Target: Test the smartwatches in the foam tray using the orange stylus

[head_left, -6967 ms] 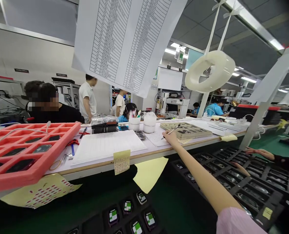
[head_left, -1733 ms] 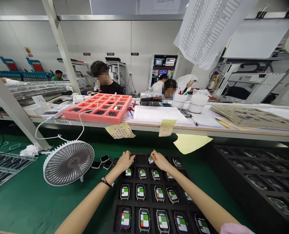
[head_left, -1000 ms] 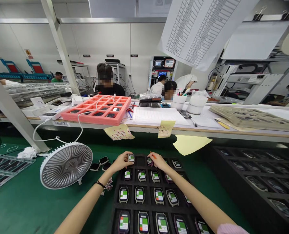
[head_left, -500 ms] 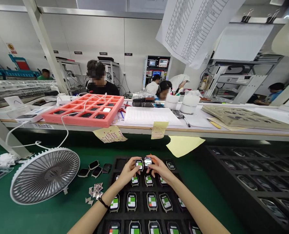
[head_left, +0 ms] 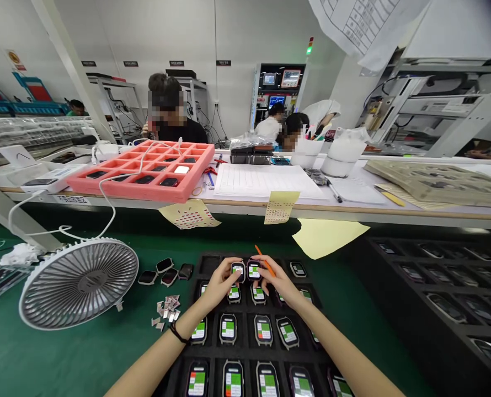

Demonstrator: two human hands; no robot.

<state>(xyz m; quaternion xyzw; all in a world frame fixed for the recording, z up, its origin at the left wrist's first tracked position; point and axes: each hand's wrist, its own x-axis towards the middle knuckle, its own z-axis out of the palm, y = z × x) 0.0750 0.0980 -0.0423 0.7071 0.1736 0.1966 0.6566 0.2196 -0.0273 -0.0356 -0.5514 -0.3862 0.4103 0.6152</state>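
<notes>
In black tray [head_left: 245, 353], slots keeping watches [head_left: 228, 329] apart; I'm seeing left hand [head_left: 219, 286] pinching one watch [head_left: 238, 271], right hand [head_left: 279, 284] gripping second watch [head_left: 254, 270] plus orange stick [head_left: 266, 263].

The left hand [head_left: 218, 289] and right hand [head_left: 279, 285] reached forward side by side — just apart, palms down, both curled slightly.

The smartwatches [head_left: 238, 270] have glossy glass faces, the black foam tray [head_left: 245, 353] is matt, and the fan grille [head_left: 79, 284] looks like smooth silvery metal.
</notes>
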